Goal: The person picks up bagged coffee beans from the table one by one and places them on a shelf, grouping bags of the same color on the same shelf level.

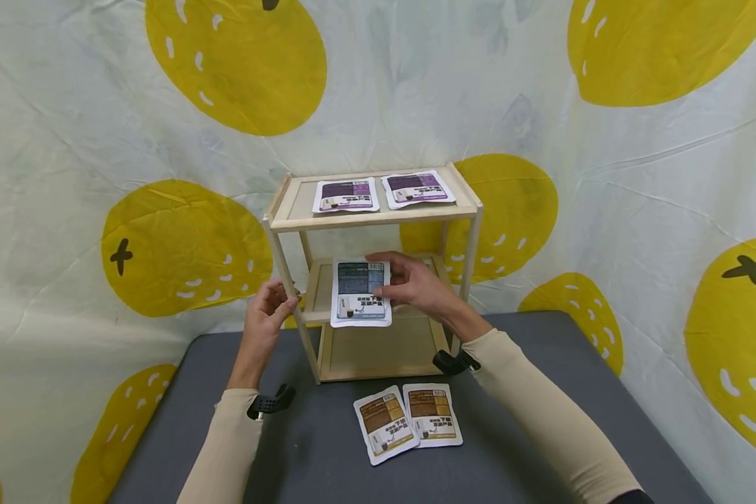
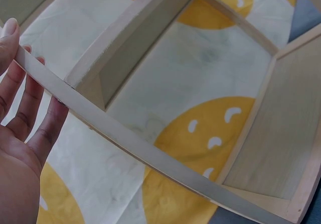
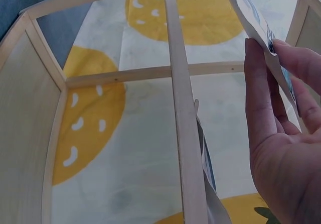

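My right hand (image 1: 416, 285) pinches a flat white pouch with a blue label (image 1: 360, 294) by its right edge, thumb on the front and fingers behind. The pouch is held in front of the middle shelf (image 1: 318, 287) of a small wooden rack. In the right wrist view, another pouch (image 3: 213, 199) shows at the middle shelf, partly hidden by the shelf's edge. My left hand (image 1: 269, 311) holds the rack's left front post (image 1: 280, 255), thumb on one side and fingers on the other.
Two purple-labelled pouches, one left (image 1: 346, 195) and one right (image 1: 418, 189), lie on the top shelf. Two brown-labelled pouches (image 1: 386, 425) (image 1: 432, 414) lie overlapping on the dark grey table (image 1: 315, 448) before the rack. A patterned cloth (image 1: 378, 84) hangs behind.
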A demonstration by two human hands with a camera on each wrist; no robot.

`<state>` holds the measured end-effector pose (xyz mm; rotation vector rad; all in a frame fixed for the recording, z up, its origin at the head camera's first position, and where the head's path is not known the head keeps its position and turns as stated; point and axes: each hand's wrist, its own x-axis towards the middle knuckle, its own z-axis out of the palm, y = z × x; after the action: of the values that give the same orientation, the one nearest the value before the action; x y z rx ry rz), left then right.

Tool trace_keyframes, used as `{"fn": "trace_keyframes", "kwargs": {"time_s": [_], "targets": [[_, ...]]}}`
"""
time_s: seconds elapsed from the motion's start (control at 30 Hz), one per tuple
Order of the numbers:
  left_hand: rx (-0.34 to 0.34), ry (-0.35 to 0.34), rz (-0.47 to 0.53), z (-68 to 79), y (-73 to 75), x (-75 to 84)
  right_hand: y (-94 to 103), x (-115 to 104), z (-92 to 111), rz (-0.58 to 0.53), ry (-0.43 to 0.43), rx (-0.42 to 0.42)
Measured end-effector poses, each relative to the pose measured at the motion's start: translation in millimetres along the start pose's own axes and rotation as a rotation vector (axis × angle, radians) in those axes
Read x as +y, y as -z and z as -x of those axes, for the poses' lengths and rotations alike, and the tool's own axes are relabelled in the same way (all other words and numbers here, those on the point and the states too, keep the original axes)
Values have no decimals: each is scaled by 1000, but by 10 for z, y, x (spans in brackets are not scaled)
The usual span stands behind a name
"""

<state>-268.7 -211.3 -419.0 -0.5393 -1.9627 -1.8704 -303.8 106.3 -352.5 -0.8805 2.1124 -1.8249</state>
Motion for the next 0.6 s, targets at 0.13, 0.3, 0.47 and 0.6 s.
{"fn": "trace_keyframes", "kwargs": {"time_s": [0.13, 0.3, 0.47, 0.6], "targets": [[0, -5, 1, -15, -3, 2, 4, 3, -47, 14, -2, 12], [-5, -11, -2, -14, -5, 0, 11, -2, -93, 60, -14, 19], [-15, -15, 14, -8, -2, -8, 30, 13, -168, 108, -31, 24], [-2, -12, 34, -5, -4, -13, 45, 23, -230, 109, -36, 8]]}}
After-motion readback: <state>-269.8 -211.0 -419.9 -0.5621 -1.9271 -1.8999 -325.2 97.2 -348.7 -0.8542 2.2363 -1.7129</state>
